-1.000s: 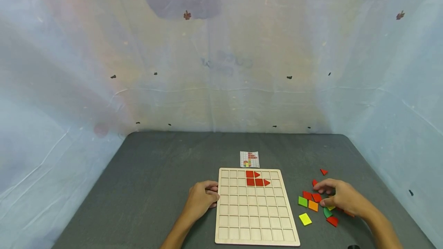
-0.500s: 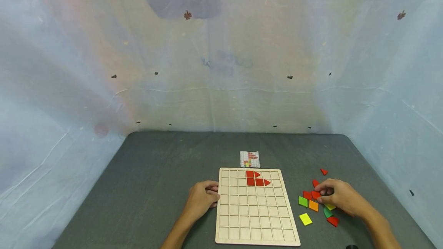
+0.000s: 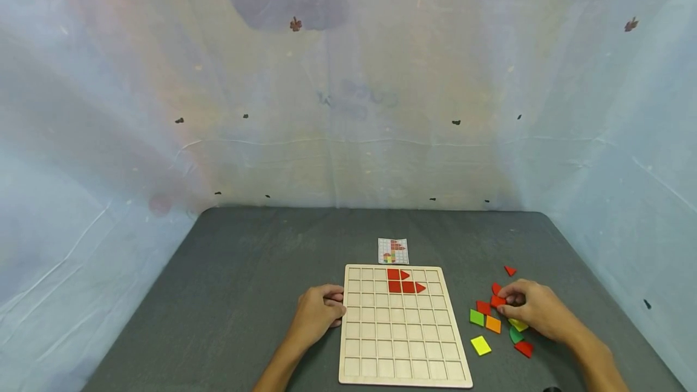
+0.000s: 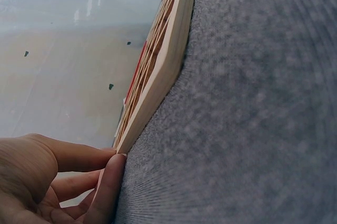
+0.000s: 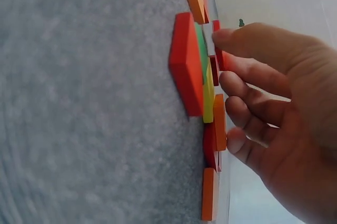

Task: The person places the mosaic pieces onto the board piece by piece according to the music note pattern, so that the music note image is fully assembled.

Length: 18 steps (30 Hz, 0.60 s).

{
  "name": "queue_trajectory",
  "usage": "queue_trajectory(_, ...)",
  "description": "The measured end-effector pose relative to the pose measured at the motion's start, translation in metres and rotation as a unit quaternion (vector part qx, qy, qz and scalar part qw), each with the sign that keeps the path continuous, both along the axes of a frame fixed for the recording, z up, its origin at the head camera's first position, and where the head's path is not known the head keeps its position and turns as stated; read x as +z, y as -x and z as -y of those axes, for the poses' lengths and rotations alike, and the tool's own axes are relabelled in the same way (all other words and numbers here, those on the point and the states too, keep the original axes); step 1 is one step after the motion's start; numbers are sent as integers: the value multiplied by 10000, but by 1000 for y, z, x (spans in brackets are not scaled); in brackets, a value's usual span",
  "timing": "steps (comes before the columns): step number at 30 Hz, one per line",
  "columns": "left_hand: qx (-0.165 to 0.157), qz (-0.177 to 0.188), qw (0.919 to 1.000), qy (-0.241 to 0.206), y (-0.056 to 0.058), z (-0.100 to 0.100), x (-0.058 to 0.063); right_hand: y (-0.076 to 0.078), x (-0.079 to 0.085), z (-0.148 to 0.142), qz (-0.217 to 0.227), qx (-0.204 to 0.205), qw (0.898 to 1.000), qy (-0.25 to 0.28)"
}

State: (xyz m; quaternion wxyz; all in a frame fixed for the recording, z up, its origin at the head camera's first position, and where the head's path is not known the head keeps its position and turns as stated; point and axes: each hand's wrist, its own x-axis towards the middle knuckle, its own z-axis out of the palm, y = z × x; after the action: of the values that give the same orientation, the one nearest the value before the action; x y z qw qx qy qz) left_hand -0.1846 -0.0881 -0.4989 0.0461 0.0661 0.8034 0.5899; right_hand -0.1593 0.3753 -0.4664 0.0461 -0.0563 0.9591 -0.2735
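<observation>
A pale wooden grid board [image 3: 405, 331] lies on the dark table, with several red pieces [image 3: 407, 287] set in its upper cells. My left hand [image 3: 316, 313] pinches the board's left edge between thumb and index finger, as the left wrist view shows. To the right of the board, my right hand [image 3: 539, 310] pinches a red square tile [image 3: 498, 300] between thumb and fingertips, low over the loose pieces. In the right wrist view this red tile stands tilted at the thumb tip, partly hidden by the fingers. Beyond the board lies a small printed pattern card [image 3: 393, 251].
Around my right hand lie loose tiles: a green one [image 3: 476, 317], an orange one [image 3: 492, 324], a yellow one [image 3: 481, 345] and several red ones, including a triangle [image 3: 510, 271]. A patterned sheet [image 3: 337, 89] walls in the table's back and sides.
My right hand has taken hold of the red square tile and shifted it slightly away from me, off the neighbouring tiles. The left hand and the board have stayed in place.
</observation>
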Motion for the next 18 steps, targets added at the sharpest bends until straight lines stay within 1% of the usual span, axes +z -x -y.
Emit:
queue_trajectory(4, 19, -20, 10000, 16, 0, 0, -1, 0, 2, 2, -114, -131, 9997, -152)
queue_trajectory(8, 24, -17, 10000, 4, 1, -1, -1, -1, 6, 6, -115, -157, 9998, 44)
queue_trajectory(13, 20, 5, 10000, -12, 1, 0, -1, 1, 8, 15, -205, -49, 9997, 157)
queue_trajectory(18, 30, 1, 10000, -16, 1, -1, -1, 6, 8, 28, -416, 139, 9988, 215)
